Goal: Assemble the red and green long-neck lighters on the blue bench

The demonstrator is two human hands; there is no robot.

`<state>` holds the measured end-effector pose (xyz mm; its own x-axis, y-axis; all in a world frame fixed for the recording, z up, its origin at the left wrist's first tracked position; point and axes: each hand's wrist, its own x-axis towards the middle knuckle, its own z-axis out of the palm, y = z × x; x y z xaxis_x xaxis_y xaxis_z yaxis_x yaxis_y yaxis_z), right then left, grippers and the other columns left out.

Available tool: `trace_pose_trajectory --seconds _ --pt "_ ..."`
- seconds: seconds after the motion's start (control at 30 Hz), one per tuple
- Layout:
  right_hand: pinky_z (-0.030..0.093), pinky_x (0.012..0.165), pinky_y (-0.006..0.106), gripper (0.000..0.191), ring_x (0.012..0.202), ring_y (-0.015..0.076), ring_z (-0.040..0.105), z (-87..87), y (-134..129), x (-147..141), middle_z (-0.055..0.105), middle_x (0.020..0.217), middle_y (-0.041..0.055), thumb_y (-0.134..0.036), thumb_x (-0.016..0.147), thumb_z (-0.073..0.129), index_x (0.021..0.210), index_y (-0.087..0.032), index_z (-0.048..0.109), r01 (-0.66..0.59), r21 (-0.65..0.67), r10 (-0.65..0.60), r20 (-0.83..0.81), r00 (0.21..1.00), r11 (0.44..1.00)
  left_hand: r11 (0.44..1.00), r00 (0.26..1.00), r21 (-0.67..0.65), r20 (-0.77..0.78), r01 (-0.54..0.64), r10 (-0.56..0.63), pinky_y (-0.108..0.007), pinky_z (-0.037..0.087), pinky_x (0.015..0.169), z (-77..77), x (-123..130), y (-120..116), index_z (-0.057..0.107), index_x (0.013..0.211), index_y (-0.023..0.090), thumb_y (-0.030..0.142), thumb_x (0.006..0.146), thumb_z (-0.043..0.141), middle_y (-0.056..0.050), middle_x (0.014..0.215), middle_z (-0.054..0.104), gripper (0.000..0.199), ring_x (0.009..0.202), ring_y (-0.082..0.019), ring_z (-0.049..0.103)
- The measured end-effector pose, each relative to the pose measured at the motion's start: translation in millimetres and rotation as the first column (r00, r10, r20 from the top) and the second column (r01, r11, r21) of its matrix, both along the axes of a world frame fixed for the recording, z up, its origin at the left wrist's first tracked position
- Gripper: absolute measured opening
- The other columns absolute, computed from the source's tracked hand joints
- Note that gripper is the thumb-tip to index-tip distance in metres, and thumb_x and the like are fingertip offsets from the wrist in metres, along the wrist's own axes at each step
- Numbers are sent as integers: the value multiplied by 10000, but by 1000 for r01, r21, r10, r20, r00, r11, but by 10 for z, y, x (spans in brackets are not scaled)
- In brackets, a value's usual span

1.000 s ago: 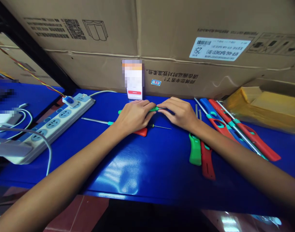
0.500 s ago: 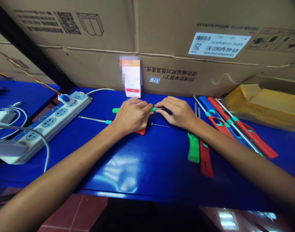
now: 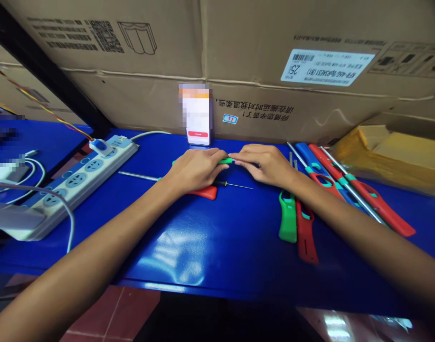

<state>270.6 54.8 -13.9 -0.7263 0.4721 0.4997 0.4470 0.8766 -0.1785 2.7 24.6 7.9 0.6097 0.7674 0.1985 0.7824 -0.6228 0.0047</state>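
My left hand point(image 3: 196, 170) and my right hand point(image 3: 263, 164) meet at the middle of the blue table, with their fingers closed on a slim green plastic rod-shaped piece point(image 3: 225, 161). Most of that piece is hidden by my fingers. Under my left hand lies a red plastic lighter handle point(image 3: 206, 192). To its left is a metal tube with a teal collar point(image 3: 139, 176). A thin metal pin with a black grip point(image 3: 235, 185) lies just below my right fingers.
Right of my hands lie a green handle point(image 3: 287, 218), a red handle point(image 3: 305, 232) and several long red-and-blue lighters point(image 3: 363, 194). A white power strip point(image 3: 85, 183) with cables is at left. A blurred phone point(image 3: 198, 137) leans against a cardboard box point(image 3: 274, 114).
My hands stay on the green piece, and less of its left end shows beyond my left hand. The view has shifted slightly.
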Motion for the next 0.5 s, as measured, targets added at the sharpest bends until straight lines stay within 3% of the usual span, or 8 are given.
trace_pose_trajectory --seconds 0.2,0.4,0.5 --pt "575 870 376 341 982 264 754 82 -132 -73 830 1112 140 -247 1172 527 1331 -152 814 105 130 -118 93 989 986 999 1000 45 -16 -19 20 -349 386 611 76 -1 -50 758 1199 200 422 1163 531 -91 1042 837 319 827 -275 784" --pt "534 764 358 409 910 251 734 56 -127 -43 808 1066 125 -150 1126 504 1409 -157 799 80 179 -104 132 986 981 996 993 34 90 79 -82 -357 428 654 16 -51 -4 799 1135 180 398 1142 487 -103 962 830 381 823 -270 776" --pt "527 744 357 433 889 249 730 54 -125 -32 807 1042 116 -132 1115 513 1443 -171 793 73 169 -97 135 986 983 997 987 21 142 69 -71 -357 420 661 -9 -42 4 810 1104 183 359 1105 509 -99 934 828 349 819 -268 771"
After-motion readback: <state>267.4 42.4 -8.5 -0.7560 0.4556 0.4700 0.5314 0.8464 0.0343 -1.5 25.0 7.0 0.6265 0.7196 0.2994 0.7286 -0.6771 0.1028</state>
